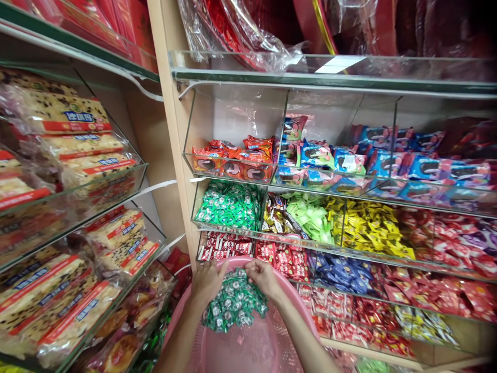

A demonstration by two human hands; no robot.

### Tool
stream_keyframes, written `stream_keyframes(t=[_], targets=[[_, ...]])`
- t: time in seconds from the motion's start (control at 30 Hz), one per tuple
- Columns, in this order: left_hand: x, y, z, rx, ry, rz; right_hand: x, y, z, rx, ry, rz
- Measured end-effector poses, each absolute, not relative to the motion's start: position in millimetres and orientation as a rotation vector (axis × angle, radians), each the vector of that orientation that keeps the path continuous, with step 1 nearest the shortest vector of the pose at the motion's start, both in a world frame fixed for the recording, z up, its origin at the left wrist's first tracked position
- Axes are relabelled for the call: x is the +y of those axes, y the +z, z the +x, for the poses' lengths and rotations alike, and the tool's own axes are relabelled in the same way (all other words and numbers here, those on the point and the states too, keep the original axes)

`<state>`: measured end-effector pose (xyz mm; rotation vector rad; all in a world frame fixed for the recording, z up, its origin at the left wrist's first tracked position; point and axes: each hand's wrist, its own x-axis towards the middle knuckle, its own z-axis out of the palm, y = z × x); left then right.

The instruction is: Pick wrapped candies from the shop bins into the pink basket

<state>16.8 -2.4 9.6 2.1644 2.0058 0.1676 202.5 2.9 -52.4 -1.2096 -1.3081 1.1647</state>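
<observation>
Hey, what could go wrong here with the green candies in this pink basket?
The green candies are heaped toward the far side of the pink basket, so if it tipped forward, some might spill. Also, red-wrapped sweets sit just past the rim by the right hand, so a stray green candy could get mixed in there.

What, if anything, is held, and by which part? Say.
That cannot be told: the left hand and right hand are at the green packets, near the far rim of the pink basket.
</observation>
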Motion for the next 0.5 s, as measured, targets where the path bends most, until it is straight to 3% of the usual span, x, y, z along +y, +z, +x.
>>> stream_keyframes(t=[0.23,0.5], targets=[[0,6,17,2.005,0.195,2.231,-2,-49,202,-1.45,0.862,-1.401],[-2,10,21,2.041,0.192,2.163,-19,-4,197,-1.599,0.514,-1.573]])
